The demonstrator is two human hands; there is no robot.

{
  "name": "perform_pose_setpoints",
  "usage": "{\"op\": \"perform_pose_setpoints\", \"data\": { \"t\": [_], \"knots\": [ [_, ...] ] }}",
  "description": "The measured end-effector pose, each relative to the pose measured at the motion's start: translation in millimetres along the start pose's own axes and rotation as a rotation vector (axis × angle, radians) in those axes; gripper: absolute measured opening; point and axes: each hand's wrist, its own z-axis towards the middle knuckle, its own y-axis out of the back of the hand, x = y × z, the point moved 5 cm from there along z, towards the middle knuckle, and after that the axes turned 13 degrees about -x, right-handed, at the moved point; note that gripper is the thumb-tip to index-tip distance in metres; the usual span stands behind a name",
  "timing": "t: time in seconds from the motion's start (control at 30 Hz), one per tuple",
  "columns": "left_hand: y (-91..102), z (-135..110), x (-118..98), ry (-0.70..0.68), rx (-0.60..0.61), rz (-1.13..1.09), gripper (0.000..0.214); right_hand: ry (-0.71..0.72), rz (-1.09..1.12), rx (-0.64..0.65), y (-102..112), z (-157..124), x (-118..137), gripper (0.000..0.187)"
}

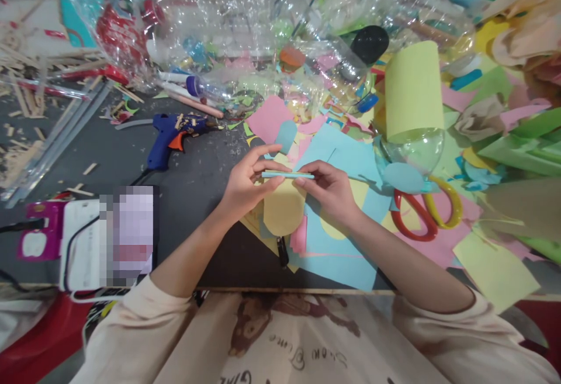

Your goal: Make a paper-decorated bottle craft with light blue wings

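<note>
Between my two hands is a thin stack of coloured paper (pixel 287 175), seen edge-on, with light blue and yellowish edges. My left hand (pixel 250 176) pinches its left end between thumb and fingers. At the right end, my right hand (pixel 328 188) grips it the same way. Below the stack lies a yellow paper piece with a rounded end (pixel 284 211), and pink paper strips (pixel 299 235) peek out beside it. Light blue sheets (pixel 342 264) spread under my right forearm. A small black object (pixel 283 251), perhaps a clip, sits near the table's front edge.
A blue glue gun (pixel 164 138) lies to the left, near glue sticks (pixel 65 132) and wooden sticks. Scissors (pixel 425 208) with red and yellow handles rest at right, below a plastic bottle wrapped in yellow paper (pixel 414 92). Clear plastic bottles (pixel 245 16) and paper scraps crowd the back.
</note>
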Motion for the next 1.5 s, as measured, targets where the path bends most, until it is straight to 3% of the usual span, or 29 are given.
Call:
{"op": "perform_pose_setpoints", "data": {
  "t": [0.17,0.3,0.57,0.7,0.8,0.9,1.0,1.1,1.33,1.5],
  "knots": [
    [2.8,0,-1,-0.020,-0.069,0.004,0.050,-0.028,0.182,0.009,2,0,-3,0.030],
    [4.0,1,0,-0.025,-0.089,0.005,0.048,-0.039,0.245,-0.068,4,2,-3,0.029],
    [2.6,1,-1,-0.013,-0.079,-0.022,0.047,-0.053,0.195,-0.120,7,3,0,0.055],
    [1.5,1,-2,-0.006,-0.061,-0.026,0.047,0.092,0.141,-0.227,14,1,4,0.058],
    [1.7,0,-2,-0.005,-0.067,0.002,0.048,0.295,0.073,-0.329,19,-4,13,0.030],
    [1.3,-2,-2,-0.023,-0.071,0.032,0.048,0.368,-0.056,-0.247,15,-6,15,0.039],
    [0.6,-6,-3,-0.064,-0.071,0.056,0.049,0.294,-0.112,-0.068,7,-5,9,0.041],
    [-0.7,-9,-3,-0.103,-0.053,0.083,0.049,0.218,-0.159,0.021,2,-4,3,0.036],
    [-2.8,-6,-3,-0.134,0.030,0.023,0.055,0.177,-0.132,-0.004,1,-3,4,0.028],
    [-3.1,-5,-5,-0.091,0.072,0.125,0.034,0.158,-0.139,-0.001,2,-2,5,0.027]
  ]
}}
